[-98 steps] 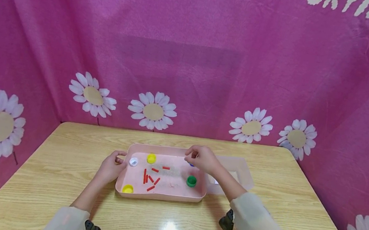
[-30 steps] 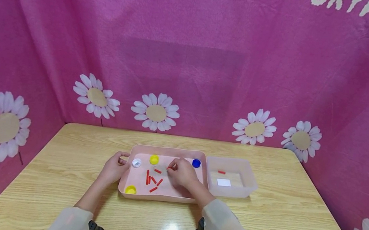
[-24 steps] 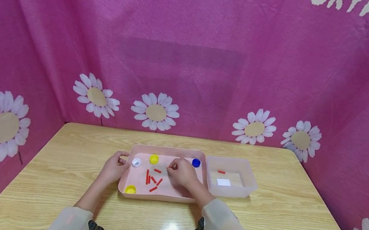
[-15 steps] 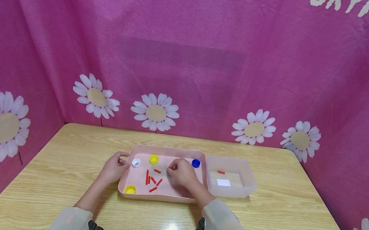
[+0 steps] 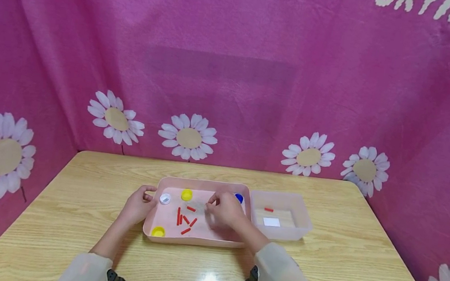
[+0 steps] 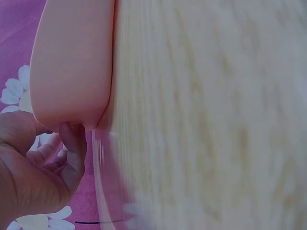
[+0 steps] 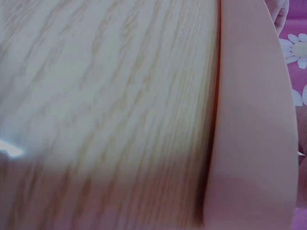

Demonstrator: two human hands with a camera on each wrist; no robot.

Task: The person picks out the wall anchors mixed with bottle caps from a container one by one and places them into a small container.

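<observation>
A shallow pink tray [image 5: 198, 241] lies on the table, several short red sticks [image 5: 186, 219] scattered on its floor. My left hand [image 5: 138, 204] grips the tray's left end; in the left wrist view, the left hand [image 6: 36, 167] has its fingertips against the end wall. Over the tray's right half, my right hand [image 5: 227, 210] pinches a red stick, almost wholly hidden by the fingers. Small round caps stand in the tray: a white cap [image 5: 165, 198], a yellow cap [image 5: 187, 194], another yellow cap [image 5: 158, 231] and a partly covered blue cap [image 5: 238, 198].
A translucent box [image 5: 301, 233] stands against the tray's right end. In it lie one red stick [image 5: 269, 209] and a white card [image 5: 271, 222]. A pink flowered curtain [image 5: 223, 76] rises behind the wooden table [image 5: 354, 245].
My right hand came from the tray's far right corner to its middle and took a red stick there; just now it shifts slightly right. My left hand stays at the tray's left end.
</observation>
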